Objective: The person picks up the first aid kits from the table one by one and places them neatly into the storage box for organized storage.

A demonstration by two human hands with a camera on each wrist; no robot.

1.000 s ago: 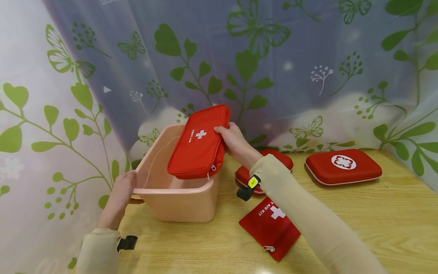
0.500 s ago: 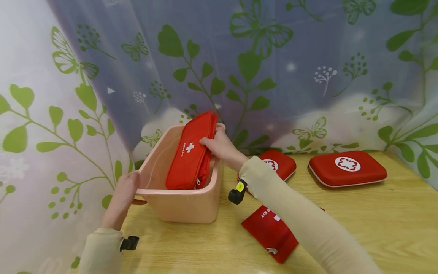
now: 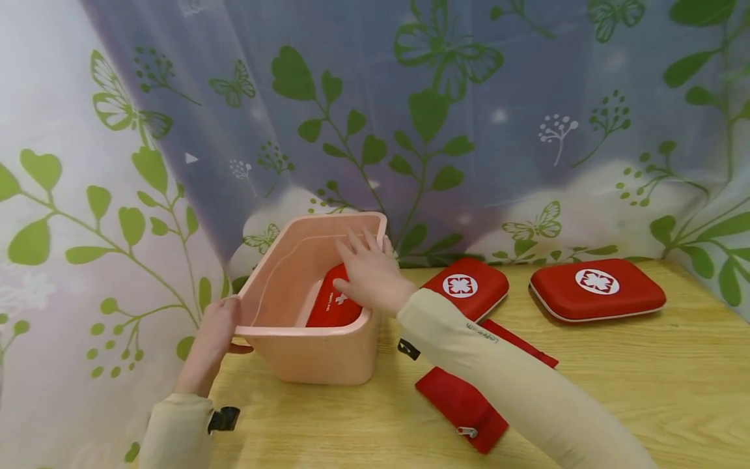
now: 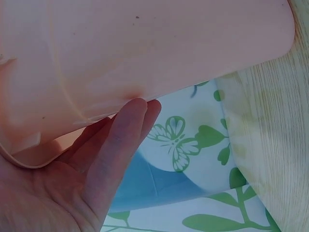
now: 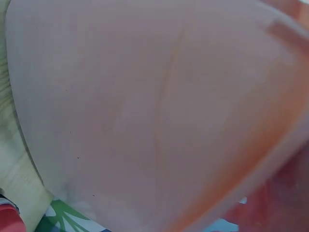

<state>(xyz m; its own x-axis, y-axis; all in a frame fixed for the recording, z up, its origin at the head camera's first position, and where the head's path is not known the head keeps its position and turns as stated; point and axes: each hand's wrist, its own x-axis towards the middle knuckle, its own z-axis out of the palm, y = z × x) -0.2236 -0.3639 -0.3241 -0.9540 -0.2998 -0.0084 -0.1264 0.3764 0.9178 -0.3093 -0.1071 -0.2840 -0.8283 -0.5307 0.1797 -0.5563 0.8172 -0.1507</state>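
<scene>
Near frame centre, the right hand [image 3: 375, 275] spreads empty over the red pouch [image 3: 331, 309], probably light, soft, best edge-held, while the left hand [image 3: 214, 326] grips the bin [image 3: 322, 359].

The bin [image 3: 319, 356] is of smooth plastic with a soft sheen; its outer wall shows a few small dark specks. The first aid pouch [image 3: 329, 307] inside it appears to be matt cloth. The left case [image 3: 479, 286] and the right case [image 3: 612, 293] have smooth, low-gloss shells; their exact material cannot be determined. The flat pouch [image 3: 459, 398] appears to be cloth, with a shiny, metal-looking zip pull [image 3: 467, 432]. The counter [image 3: 597, 397] has a wood-grain surface. The backdrop [image 3: 351, 156] is smooth, creased sheeting. The sleeves [image 3: 504, 378] are matt cloth.
</scene>
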